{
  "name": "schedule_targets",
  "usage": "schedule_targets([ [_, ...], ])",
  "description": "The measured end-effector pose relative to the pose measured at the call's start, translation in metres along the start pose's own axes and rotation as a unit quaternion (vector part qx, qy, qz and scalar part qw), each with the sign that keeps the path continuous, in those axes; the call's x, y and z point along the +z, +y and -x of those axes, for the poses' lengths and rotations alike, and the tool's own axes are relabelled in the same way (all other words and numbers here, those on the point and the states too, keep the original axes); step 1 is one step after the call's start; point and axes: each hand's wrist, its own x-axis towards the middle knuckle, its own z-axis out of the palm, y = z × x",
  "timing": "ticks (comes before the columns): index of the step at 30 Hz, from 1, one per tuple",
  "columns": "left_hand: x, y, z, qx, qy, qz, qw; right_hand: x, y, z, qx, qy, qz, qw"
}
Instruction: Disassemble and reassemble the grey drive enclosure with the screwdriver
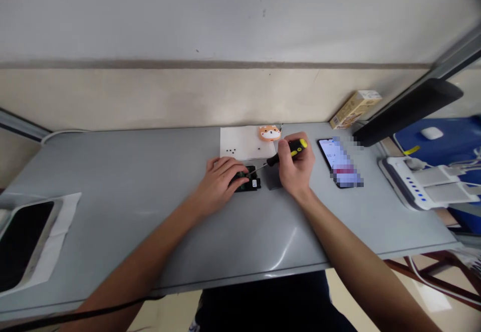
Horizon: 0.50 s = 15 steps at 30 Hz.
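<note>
My left hand [221,177] lies over a small black device [249,182] on the grey table [150,211], fingers curled over its left part and holding it down. My right hand [296,167] grips a screwdriver with a black and yellow handle [288,151]; its thin shaft points down and left toward the top of the device. Just behind lies a white sheet of paper [242,141] with several tiny dark screws [231,151] on it.
An orange animal-shaped object [269,133] sits on the paper's right edge. A lit phone [338,162] lies right of my hand, a cardboard box [355,108] behind it. A white power strip [417,184] is at far right; a tablet-like device [22,241] at far left.
</note>
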Motion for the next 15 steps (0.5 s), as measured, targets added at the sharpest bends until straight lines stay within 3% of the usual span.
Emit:
schedule_targets([
  [15, -0.0037, -0.0007, -0.0005, 0.027, 0.046, -0.024, 0.998, 0.0016, 0.0075, 0.0014, 0.017, 0.003, -0.031, 0.999],
])
